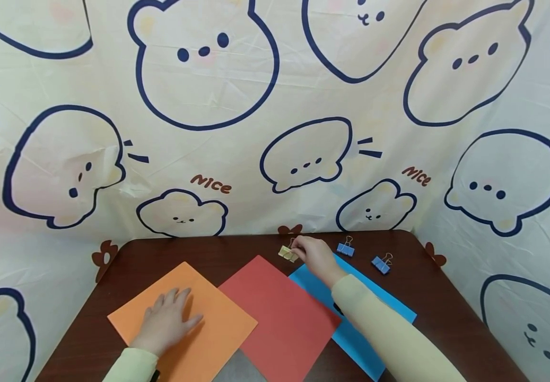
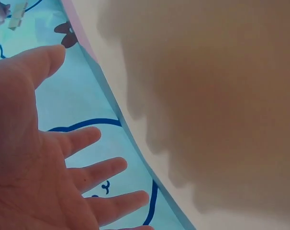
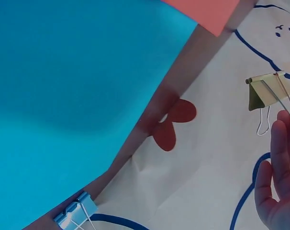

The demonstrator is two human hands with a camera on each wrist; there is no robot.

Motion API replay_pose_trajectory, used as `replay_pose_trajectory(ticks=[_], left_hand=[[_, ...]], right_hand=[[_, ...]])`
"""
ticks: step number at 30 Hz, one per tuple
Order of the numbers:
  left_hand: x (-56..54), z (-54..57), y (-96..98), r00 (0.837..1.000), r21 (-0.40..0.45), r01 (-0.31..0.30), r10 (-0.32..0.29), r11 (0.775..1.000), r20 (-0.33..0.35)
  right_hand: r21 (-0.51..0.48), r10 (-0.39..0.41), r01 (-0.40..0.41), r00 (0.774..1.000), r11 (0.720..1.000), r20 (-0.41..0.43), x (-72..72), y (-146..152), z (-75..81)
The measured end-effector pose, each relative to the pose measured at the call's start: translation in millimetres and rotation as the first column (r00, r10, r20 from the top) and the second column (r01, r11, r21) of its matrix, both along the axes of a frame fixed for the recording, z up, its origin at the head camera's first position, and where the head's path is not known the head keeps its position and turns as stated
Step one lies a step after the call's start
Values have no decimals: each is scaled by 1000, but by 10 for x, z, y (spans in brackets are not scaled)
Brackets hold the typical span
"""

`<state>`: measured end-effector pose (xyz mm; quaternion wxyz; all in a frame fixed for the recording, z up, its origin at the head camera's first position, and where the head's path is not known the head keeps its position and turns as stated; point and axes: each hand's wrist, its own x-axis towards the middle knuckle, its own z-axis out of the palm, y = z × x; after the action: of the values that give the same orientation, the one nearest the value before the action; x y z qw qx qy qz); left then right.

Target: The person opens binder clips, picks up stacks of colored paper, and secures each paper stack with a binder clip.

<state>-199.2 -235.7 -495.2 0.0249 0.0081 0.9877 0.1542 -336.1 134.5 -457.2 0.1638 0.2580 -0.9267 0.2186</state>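
My right hand (image 1: 315, 254) pinches a yellow binder clip (image 1: 287, 253) near the table's back edge. In the right wrist view the clip (image 3: 269, 91) shows beyond my fingertips, with one wire handle at my fingers and the other sticking out. Over the orange sheet of paper (image 1: 217, 318) is my left hand (image 1: 166, 321), fingers spread and relaxed, casting a shadow on it. The left wrist view shows that palm (image 2: 35, 158) holding nothing.
A red sheet (image 1: 279, 313) overlaps a blue sheet (image 1: 394, 305) on the dark brown table (image 1: 427, 281). Two blue binder clips (image 1: 346, 248) lie at the back right. Under the orange and red sheets a grey patch (image 1: 239, 369) shows. A bear-print cloth (image 1: 246, 154) hangs behind.
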Motion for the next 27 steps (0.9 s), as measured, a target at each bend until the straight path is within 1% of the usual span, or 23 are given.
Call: replay_pose_trajectory(ticks=[4,8,16,24,27], left_hand=[[4,22,-52,1000,-12,-9,9,1000,24],[8,20,-102,999,-17,-14,14,1000,38],[32,-11,-170,997,12,-1,0,1000,79],[40,-50,-191,991,2,3,-3,1000,135],[38,-56,-193,990,-9,9,-8,1000,142]], right_hand=[[-35,-18,19,1000,999,3,91,50,33],[-65,-43,45,999,997,21,160,104,50],[-106,-55,58,998,993,32,272,202,73],[-133,-110,127,986,983,129,329,282,36],[-154,-124,149,979,977,162,345,311,19]])
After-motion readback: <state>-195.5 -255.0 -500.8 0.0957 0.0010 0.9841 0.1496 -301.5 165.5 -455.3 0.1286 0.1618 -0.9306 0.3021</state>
